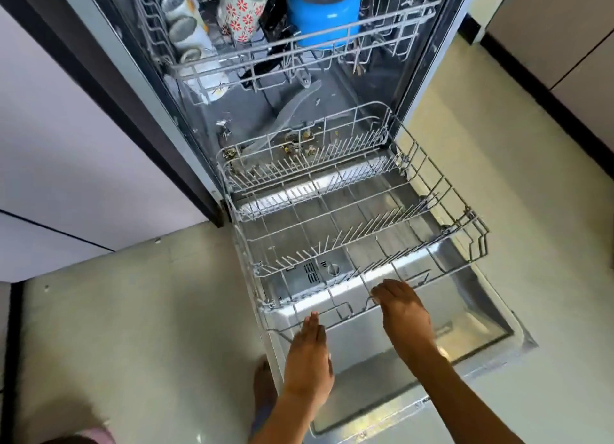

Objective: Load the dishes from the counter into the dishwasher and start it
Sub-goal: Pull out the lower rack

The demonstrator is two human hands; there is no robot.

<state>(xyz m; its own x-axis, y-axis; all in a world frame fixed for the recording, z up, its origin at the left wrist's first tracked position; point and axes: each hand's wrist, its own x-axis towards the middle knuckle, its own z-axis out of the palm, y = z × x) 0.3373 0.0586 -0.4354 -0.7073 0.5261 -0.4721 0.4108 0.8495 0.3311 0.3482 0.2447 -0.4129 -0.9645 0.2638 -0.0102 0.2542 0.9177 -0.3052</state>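
Observation:
The dishwasher stands open with its door [442, 314] folded down flat. The empty lower rack [358, 231] is slid out over the door. My left hand [309, 354] lies with straight fingers touching the rack's front rim. To its right, my right hand [403, 310] rests on the same rim, and its fingertips bend down over the wire. The upper rack [299, 44] holds several mugs [186, 28] in a row, a flowered cup [242, 8] and a blue bowl [322, 11].
Food scraps lie around the spray arm [292, 111] on the tub floor. Pale cabinet fronts [66, 128] flank the machine on the left, and more cabinets [564, 44] stand at the right. My bare foot [264, 387] is on the tiled floor beside the door.

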